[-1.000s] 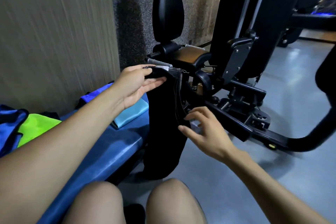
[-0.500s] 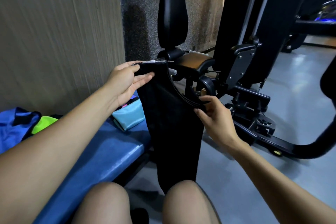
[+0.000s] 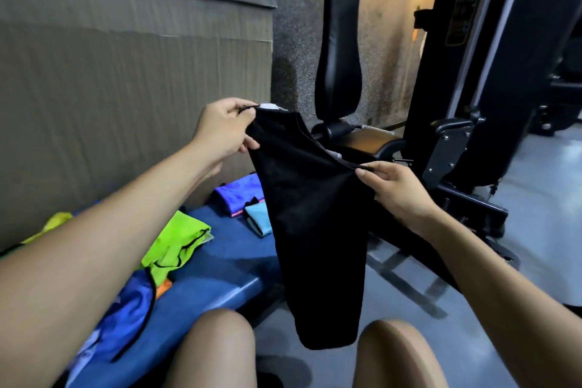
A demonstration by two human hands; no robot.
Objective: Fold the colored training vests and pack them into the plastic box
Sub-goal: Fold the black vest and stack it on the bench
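Gym bench [image 3: 220,264] left of a hanging black vest [image 3: 315,214]: left hand [image 3: 225,129] and right hand [image 3: 396,189] pinch its top edge; limp, light fabric, best held by the shoulders.

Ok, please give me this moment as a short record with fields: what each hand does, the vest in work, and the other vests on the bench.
left hand: pinches top corner of black vest
right hand: pinches the vest's other top edge
black vest: held up, hangs between the knees
green vest: lies unfolded on blue bench
folded vests: purple and light blue, far end of bench
plastic box: not in view
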